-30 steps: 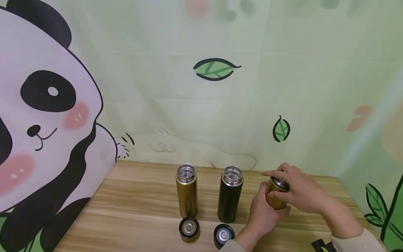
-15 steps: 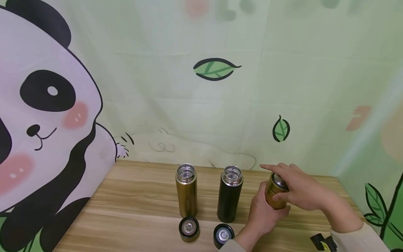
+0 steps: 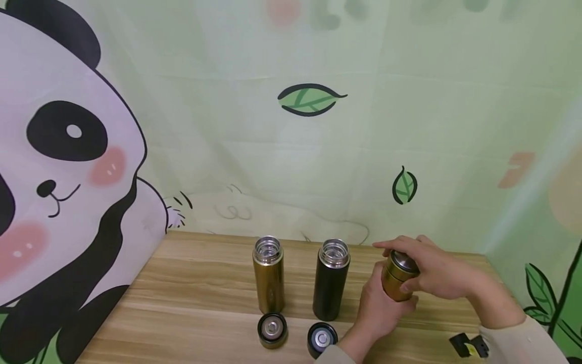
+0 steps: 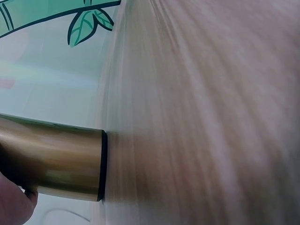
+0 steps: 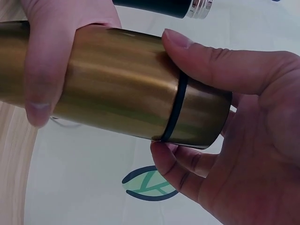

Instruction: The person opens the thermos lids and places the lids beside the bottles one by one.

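On the right of the table, my left hand point(image 3: 379, 308) grips the body of a gold thermos bottle point(image 5: 122, 79), which stands upright. Its lid point(image 5: 201, 112) sits on top, with a black ring where lid and body meet. My right hand point(image 3: 438, 273) holds this lid from above, thumb on the near side and fingers round the far side. In the left wrist view the black-edged base of the bottle point(image 4: 70, 164) is close to the wooden tabletop.
An uncapped gold thermos point(image 3: 270, 283) and an uncapped black thermos point(image 3: 329, 290) stand to the left. In front of them lie a gold lid point(image 3: 273, 331) and a black lid point(image 3: 323, 338), undersides up. A black strap-like item point(image 3: 468, 346) lies by the right sleeve.
My right hand has shifted its fingers and thumb about the lid, uncovering more of its top and side. The left hand has kept its grip on the bottle in place.
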Tool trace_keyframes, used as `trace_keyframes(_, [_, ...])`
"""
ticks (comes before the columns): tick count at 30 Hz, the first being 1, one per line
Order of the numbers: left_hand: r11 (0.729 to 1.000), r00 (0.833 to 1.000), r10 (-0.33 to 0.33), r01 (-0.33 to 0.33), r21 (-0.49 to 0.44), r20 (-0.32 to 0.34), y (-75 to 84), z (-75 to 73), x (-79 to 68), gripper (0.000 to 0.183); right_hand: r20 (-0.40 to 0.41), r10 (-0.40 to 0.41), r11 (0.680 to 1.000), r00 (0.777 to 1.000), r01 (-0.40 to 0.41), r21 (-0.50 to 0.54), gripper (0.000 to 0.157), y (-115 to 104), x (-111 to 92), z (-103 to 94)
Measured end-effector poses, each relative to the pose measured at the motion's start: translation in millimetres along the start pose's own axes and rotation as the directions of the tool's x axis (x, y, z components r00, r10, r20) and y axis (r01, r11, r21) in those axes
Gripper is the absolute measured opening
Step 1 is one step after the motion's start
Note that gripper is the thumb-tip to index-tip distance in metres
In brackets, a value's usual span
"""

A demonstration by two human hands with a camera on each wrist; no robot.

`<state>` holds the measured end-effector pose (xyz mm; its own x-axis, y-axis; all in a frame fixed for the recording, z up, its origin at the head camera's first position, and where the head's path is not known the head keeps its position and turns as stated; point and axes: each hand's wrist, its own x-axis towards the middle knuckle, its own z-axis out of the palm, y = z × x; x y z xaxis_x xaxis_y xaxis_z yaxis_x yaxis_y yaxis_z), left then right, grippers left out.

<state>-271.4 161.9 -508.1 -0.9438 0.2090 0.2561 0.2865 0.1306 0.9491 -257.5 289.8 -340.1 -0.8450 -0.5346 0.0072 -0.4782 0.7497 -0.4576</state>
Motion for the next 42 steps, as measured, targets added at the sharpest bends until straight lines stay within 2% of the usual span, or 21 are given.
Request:
trace_keyframes(4, [1.000, 1.000, -0.006, 0.006, -0.003, 0.007, 0.3, -0.4, 0.1, 0.063, 0.001, 0.012, 1.000, 1.000, -0.012, -0.012, 0.081, -1, 1, 0.5])
trace_keyframes(8, [1.000, 1.000, 0.002, -0.002, 0.004, 0.005, -0.3, -0.1, 0.5, 0.066, -0.016, 0.016, 0.999, 1.000, -0.017, -0.036, 0.090, -1, 0, 1.6])
trace_keyframes(12, [1.000, 1.000, 0.011, -0.011, 0.017, -0.006, -0.9, 0.5, 0.5, 0.067, -0.052, -0.021, 0.997, 0.998, 0.016, -0.077, 0.100, 0, -4, 1.1])
trace_keyframes(16, [1.000, 1.000, -0.007, 0.007, 0.000, -0.006, 0.2, -0.2, -0.4, 0.066, -0.105, -0.008, 0.996, 0.994, -0.002, -0.093, 0.096, -1, -7, -1.2])
trace_keyframes(20, [0.999, 0.999, -0.034, 0.034, -0.025, 0.010, 1.3, -1.2, -1.4, 0.068, -0.169, 0.129, 0.975, 0.977, -0.155, -0.156, 0.096, -10, -5, -3.3])
trace_keyframes(24, [0.999, 0.999, -0.042, 0.042, -0.007, 0.014, 0.7, -0.7, -1.0, 0.071, -0.208, 0.276, 0.907, 0.939, -0.325, -0.267, 0.106, -21, 2, -2.4])
trace_keyframes(27, [0.999, 0.999, -0.040, 0.040, 0.002, 0.017, -0.2, -0.5, -0.4, 0.073, -0.222, 0.342, 0.864, 0.913, -0.398, -0.308, 0.115, -28, 7, 0.0])
trace_keyframes(30, [0.999, 0.999, -0.034, 0.034, -0.004, 0.024, -1.5, -1.0, -0.4, 0.072, -0.230, 0.385, 0.841, 0.894, -0.442, -0.311, 0.118, -34, 10, 2.9])
trace_keyframes(32, [1.000, 0.999, -0.027, 0.027, -0.009, 0.027, -2.0, -1.4, -0.2, 0.070, -0.235, 0.408, 0.834, 0.882, -0.465, -0.297, 0.114, -37, 12, 5.0])
trace_keyframes(35, [1.000, 0.999, -0.024, 0.025, -0.015, 0.026, -2.5, -1.8, -0.3, 0.068, -0.237, 0.436, 0.823, 0.868, -0.491, -0.284, 0.098, -41, 15, 9.5])
trace_keyframes(39, [0.999, 0.999, -0.033, 0.034, -0.018, 0.020, -1.8, -1.6, -0.9, 0.068, -0.255, 0.426, 0.825, 0.868, -0.488, -0.284, 0.069, -42, 17, 15.1])
trace_keyframes(42, [0.999, 0.999, -0.039, 0.040, -0.018, 0.015, -0.7, -1.6, -1.3, 0.070, -0.265, 0.404, 0.833, 0.876, -0.472, -0.288, 0.057, -41, 19, 15.6])
